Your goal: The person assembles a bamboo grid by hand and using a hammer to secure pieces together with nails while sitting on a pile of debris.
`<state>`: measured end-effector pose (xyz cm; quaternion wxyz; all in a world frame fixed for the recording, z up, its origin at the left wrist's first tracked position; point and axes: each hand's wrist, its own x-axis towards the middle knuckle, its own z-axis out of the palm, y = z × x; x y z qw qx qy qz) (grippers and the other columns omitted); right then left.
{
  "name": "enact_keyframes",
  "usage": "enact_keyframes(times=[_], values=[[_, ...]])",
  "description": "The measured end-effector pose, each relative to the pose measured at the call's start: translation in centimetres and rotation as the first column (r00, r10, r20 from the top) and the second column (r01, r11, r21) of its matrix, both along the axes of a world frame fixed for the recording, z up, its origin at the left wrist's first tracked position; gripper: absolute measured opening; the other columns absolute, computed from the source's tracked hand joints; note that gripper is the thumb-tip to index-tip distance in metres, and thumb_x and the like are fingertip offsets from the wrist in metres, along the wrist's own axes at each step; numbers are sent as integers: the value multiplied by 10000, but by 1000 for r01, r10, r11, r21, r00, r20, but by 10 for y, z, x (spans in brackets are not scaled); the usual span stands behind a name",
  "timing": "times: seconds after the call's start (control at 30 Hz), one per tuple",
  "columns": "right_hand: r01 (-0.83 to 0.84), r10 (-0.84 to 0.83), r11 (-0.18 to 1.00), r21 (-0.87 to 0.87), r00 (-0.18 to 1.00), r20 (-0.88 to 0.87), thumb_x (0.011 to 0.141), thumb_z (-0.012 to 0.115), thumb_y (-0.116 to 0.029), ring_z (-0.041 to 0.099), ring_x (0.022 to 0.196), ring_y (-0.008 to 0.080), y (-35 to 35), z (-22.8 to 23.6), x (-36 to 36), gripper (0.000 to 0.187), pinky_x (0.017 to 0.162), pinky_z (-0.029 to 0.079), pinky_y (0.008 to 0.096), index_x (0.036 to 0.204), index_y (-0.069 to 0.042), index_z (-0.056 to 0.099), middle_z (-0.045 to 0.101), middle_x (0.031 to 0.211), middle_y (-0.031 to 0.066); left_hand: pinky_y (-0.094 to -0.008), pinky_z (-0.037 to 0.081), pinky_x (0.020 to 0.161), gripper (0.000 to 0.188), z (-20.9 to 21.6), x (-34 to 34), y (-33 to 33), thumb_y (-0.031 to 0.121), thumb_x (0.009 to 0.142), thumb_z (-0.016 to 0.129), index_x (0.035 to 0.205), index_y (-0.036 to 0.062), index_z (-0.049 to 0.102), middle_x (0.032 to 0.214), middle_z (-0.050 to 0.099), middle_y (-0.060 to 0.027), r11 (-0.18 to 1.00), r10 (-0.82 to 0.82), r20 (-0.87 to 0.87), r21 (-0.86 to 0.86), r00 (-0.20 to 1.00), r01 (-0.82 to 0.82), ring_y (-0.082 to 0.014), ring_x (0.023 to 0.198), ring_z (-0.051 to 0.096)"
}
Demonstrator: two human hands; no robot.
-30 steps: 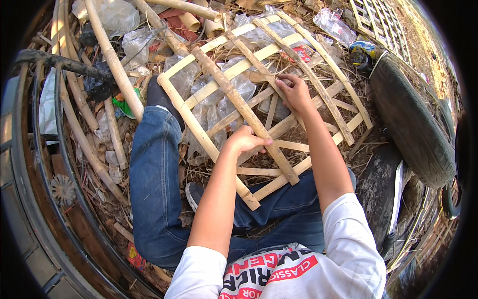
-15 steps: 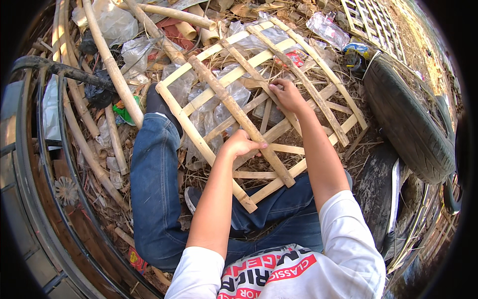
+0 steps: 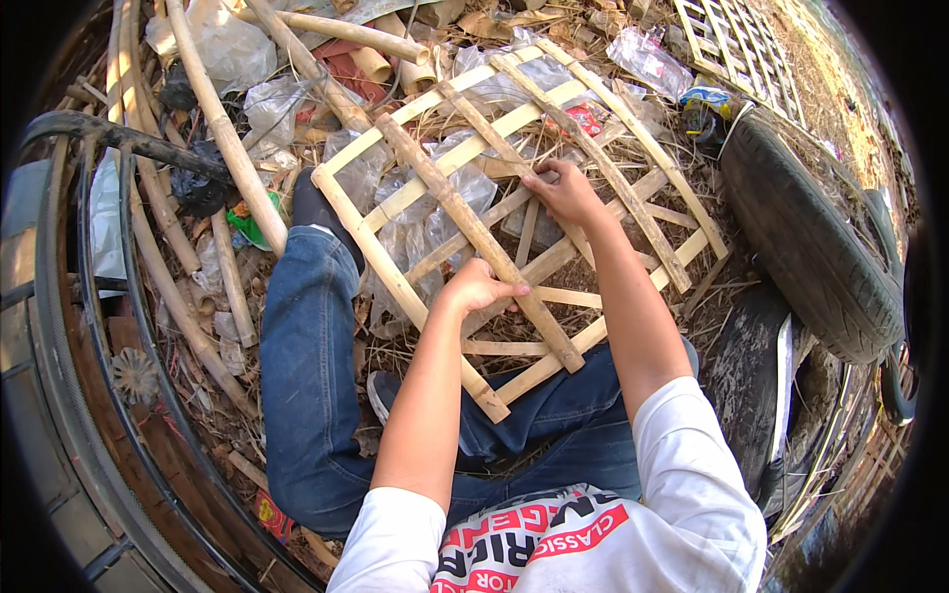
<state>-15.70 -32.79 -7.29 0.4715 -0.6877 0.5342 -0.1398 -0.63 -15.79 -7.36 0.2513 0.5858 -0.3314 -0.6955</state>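
A lattice panel of crossed bamboo strips [image 3: 453, 211] lies tilted across my lap, its near corner over my jeans and its far side over the littered ground. My left hand [image 3: 479, 288] grips a broad strip near the panel's lower middle, with the thumb on top and the fingers partly hidden beneath. Farther up and to the right, my right hand [image 3: 565, 192] is closed with thumb and fingertips at another long strip, close to a crossing. Some of its fingers are hidden behind the hand.
Bamboo poles [image 3: 225, 128] and plastic bags [image 3: 222, 44] lie to the left. A black metal frame [image 3: 129, 138] stands at the far left. On the right leans a worn tyre [image 3: 811, 232]; a second lattice panel [image 3: 741, 54] lies at the far right.
My right hand has shifted slightly left and down along the strip. My left hand and the panel stay almost where they were.
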Motion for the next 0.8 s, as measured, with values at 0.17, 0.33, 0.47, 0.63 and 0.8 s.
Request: enact_keyframes(times=[0.17, 0.33, 0.47, 0.63, 0.8], values=[[-36, 33, 998, -48, 998, -58, 825, 755, -416, 685, 717, 240, 0, 4, 5, 510, 695, 537, 364, 1118, -11, 657, 695, 857, 167, -316, 547, 714, 298, -2, 3, 8, 163, 773, 817, 969, -37, 716, 901, 731, -127, 999, 31, 76, -39, 997, -28, -182, 746, 691], [-91, 52, 986, -140, 965, -257, 814, 727, -477, 638, 1088, 344, -1, 9, 1, 531, 940, 497, 423, 1143, -63, 673, 672, 1118, 222, -335, 535, 737, 438, 17, -9, 13, 381, 684, 862, 956, 51, 766, 850, 744, -96, 994, 36, 425, -108, 905, 11, -179, 755, 694], [-66, -15, 979, -190, 919, -394, 836, 692, -499, 619, 1110, 370, 19, 40, -2, 612, 939, 496, 456, 1283, -98, 573, 632, 1192, 235, -349, 537, 732, 489, 10, -14, 22, 427, 670, 856, 956, 41, 764, 831, 736, -139, 982, 88, 563, -187, 822, 22, -208, 752, 699], [-7, 148, 883, -470, 953, 265, 841, 733, -287, 625, 950, 292, 126, 154, -57, 400, 826, 492, 371, 1130, -30, 633, 647, 1030, 180, -361, 538, 768, 628, 22, -12, 41, 387, 663, 876, 1128, 6, 694, 952, 714, -202, 947, 273, 655, -313, 705, -75, -271, 850, 694], [-268, 471, 833, -484, -116, 875, 821, 774, -219, 631, 690, 221, 275, 261, -134, 317, 613, 488, 344, 950, 37, 638, 663, 812, 103, -404, 506, 913, 710, 63, -27, 79, 327, 687, 870, 1244, -20, 599, 1161, 653, -244, 861, 473, 574, -463, 668, -212, -324, 1053, 656]])
